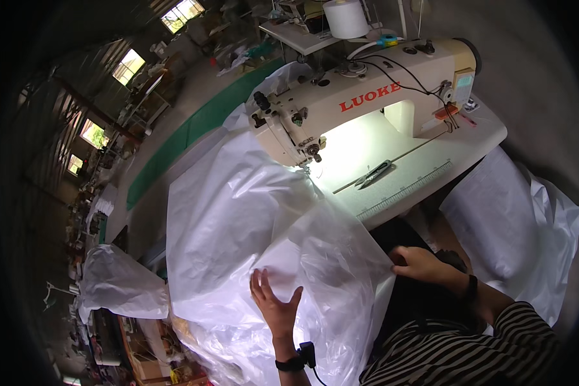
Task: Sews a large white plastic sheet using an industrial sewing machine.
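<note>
A large white plastic sheet [231,199] drapes from the sewing machine [367,96] down over my lap, with a clear plastic layer showing in its lower part. My left hand [276,305] lies against the sheet, fingers spread and thumb apart. At the sheet's right edge, my right hand [421,264] is closed, pinching that edge between thumb and fingers. The sheet's upper part reaches the needle area, where the lamp glows. Thread snips [374,174] rest on the machine bed to the right of the needle, out of reach of both hands.
White material [514,219] hangs at the right, beyond the bed's edge. A white thread cone [345,18] stands behind the machine. A green strip [196,125] runs along the table at the left. Another white plastic piece [122,283] drapes over shelving at lower left.
</note>
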Demonstrator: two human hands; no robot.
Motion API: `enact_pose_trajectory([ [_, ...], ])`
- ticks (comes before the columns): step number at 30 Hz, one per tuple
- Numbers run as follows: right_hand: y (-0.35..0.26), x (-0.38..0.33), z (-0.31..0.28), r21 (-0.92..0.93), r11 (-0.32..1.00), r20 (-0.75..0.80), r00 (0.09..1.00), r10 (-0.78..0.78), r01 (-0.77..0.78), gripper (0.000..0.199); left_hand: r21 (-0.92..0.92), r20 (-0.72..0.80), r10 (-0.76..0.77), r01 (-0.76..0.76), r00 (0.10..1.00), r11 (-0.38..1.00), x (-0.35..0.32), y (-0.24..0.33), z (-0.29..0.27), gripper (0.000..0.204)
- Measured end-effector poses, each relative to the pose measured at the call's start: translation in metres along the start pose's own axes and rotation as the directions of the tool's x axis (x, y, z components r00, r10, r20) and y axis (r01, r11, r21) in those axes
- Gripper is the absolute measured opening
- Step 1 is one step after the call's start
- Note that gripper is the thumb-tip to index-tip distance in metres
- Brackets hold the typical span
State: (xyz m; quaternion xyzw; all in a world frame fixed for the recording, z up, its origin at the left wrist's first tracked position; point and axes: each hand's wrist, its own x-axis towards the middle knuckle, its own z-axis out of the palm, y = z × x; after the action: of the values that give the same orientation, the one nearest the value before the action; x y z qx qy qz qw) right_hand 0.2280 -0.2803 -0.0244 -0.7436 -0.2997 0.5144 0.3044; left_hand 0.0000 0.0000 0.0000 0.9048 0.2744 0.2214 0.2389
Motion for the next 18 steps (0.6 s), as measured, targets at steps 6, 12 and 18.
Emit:
enact_pose_trajectory([
  [6,-0.076,-0.024,0.024,-0.565,0.731,-0.48,0.568,-0.668,0.382,0.038,0.407,-0.318,0.134,0.007,0.939,0.914,0.012,0.006,0.019,0.053],
  [12,-0.107,0.007,0.031,-0.944,0.235,-0.149,0.335,-0.93,0.232,0.042,-0.775,-0.039,-0.266,0.138,0.963,0.617,-0.016,-0.024,-0.065,0.015],
  [18,-0.118,0.046,0.023,-0.974,0.187,-0.096,0.519,-0.849,0.125,0.045,-0.083,0.15,0.081,-0.069,0.985,0.994,-0.025,0.016,-0.037,0.079],
])
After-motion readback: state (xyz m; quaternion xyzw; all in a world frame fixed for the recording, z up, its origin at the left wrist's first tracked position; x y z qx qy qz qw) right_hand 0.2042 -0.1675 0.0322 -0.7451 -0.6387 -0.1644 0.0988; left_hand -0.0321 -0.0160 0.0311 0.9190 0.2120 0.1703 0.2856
